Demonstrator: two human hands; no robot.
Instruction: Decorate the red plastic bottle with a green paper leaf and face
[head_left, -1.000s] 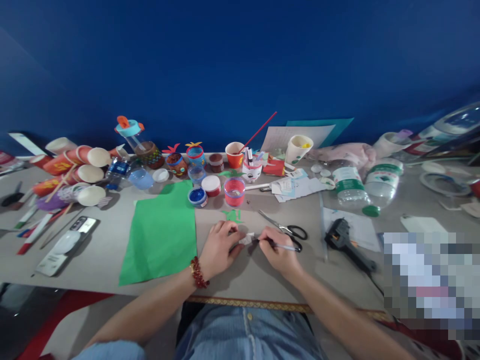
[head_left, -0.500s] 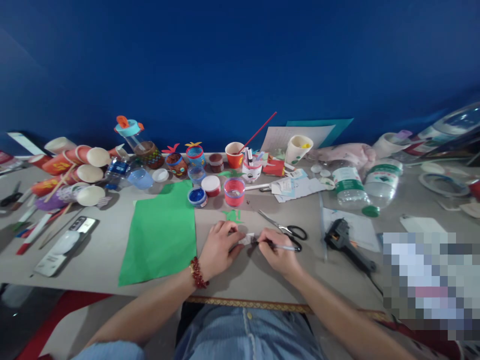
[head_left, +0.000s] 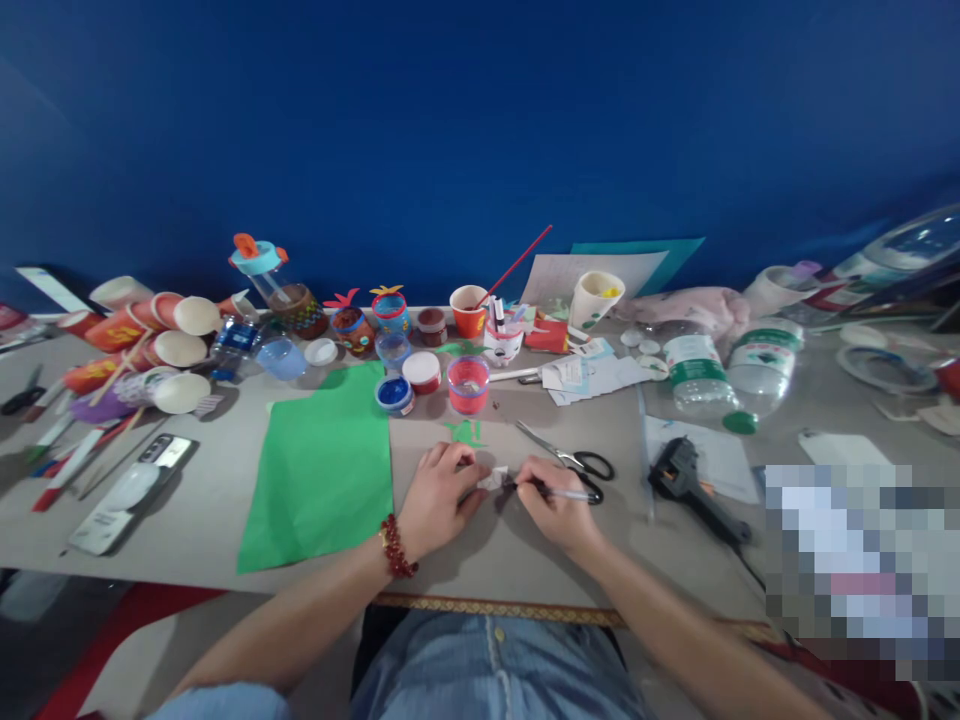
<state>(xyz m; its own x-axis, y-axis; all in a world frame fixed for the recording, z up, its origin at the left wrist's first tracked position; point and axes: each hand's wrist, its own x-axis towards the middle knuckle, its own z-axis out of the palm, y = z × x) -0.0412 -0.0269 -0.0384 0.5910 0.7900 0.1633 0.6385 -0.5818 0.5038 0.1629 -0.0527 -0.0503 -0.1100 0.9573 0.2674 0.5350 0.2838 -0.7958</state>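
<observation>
My left hand (head_left: 442,492), with a red bead bracelet (head_left: 397,547) at the wrist, pinches a small white paper piece (head_left: 495,479) at its left edge. From the right, my right hand (head_left: 553,500) grips a pen (head_left: 574,494), its dark tip at or close to the paper's right side. Scissors (head_left: 571,460) with black handles lie just beyond my right hand. A large green sheet (head_left: 322,480) rests to the left of my left hand, and small green cut pieces (head_left: 466,432) lie beyond the paper.
Paint jars (head_left: 394,394) and a pink-red cup (head_left: 468,385) stand beyond my hands. On the right lie a glue gun (head_left: 697,490) and plastic bottles (head_left: 701,372). At the left are a phone (head_left: 135,492) and stacked paper cups (head_left: 180,348). A blue wall (head_left: 480,130) closes the back.
</observation>
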